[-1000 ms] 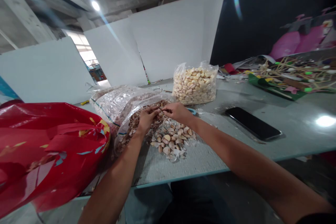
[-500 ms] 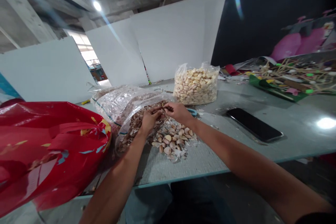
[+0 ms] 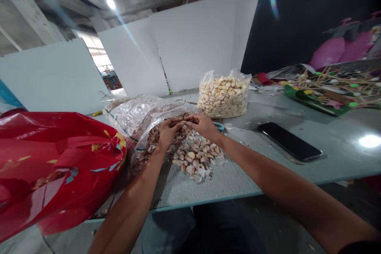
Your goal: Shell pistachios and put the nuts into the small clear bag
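My left hand (image 3: 168, 131) and my right hand (image 3: 204, 126) meet fingertip to fingertip over the mouth of a clear plastic bag (image 3: 149, 113) full of brown garlic skins (image 3: 151, 139). Pinched between both sets of fingertips is a small pale garlic clove (image 3: 183, 123), mostly covered by them. Just below the hands, unpeeled garlic cloves (image 3: 195, 162) lie heaped on the table with loose papery skin around them. Behind my right hand stands an upright clear bag of peeled cloves (image 3: 224, 96).
A large red plastic bag (image 3: 74, 162) fills the left side. A black phone (image 3: 288, 141) lies on the grey table (image 3: 238, 170) at right, and a blue ring-shaped handle (image 3: 219, 126) shows beside my right wrist. Sticks and coloured scraps (image 3: 336, 87) are piled at the far right.
My fingers have shifted slightly around the clove, the right-hand fingers now reaching further over the left. The bags, the cloves on the table and the phone stay in place.
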Demonstrator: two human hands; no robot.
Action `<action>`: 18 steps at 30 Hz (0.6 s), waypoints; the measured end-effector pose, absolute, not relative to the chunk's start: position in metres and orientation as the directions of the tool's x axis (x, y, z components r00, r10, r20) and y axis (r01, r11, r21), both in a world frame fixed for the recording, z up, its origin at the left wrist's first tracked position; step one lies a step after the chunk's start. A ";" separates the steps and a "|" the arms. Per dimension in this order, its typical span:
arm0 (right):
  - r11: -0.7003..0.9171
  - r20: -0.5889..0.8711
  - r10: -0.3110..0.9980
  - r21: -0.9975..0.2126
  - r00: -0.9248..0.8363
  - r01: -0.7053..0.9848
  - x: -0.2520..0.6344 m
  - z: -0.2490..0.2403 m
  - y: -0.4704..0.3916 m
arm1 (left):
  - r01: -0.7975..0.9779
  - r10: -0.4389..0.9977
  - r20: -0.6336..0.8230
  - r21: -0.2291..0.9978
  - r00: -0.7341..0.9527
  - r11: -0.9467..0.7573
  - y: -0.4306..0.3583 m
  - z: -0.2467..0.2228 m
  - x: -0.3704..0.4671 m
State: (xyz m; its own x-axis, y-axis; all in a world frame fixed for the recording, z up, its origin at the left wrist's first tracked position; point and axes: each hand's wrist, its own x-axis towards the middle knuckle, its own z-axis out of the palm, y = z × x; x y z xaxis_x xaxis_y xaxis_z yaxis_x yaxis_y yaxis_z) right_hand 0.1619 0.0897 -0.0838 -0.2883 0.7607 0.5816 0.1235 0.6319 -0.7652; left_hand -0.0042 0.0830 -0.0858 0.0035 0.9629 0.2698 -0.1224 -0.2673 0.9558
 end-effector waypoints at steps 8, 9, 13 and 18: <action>0.690 0.642 0.723 -0.685 -0.255 0.234 0.164 -0.084 0.089 | -0.017 0.963 0.268 0.963 0.019 -0.268 0.082 -0.084 -0.004; 0.697 0.649 0.717 -0.674 -0.253 0.245 0.165 -0.084 0.089 | -0.016 0.965 0.263 0.965 0.021 -0.262 0.081 -0.084 -0.004; 0.729 0.692 0.679 -0.594 -0.245 0.341 0.165 -0.082 0.088 | -0.008 0.966 0.249 0.968 0.067 -0.249 0.080 -0.084 -0.003; 0.673 0.642 0.736 -0.658 -0.215 0.337 0.164 -0.084 0.091 | -0.051 0.967 0.246 0.969 0.059 -0.243 0.083 -0.087 -0.003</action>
State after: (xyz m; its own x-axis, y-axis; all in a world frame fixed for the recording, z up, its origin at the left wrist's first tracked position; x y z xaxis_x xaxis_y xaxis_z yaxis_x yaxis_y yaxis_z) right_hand 0.1638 0.0913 -0.0843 -0.2151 0.7360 0.6419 0.3374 0.6728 -0.6584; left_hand -0.0033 0.0829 -0.0875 0.0591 0.9674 0.2463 -0.0511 -0.2435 0.9686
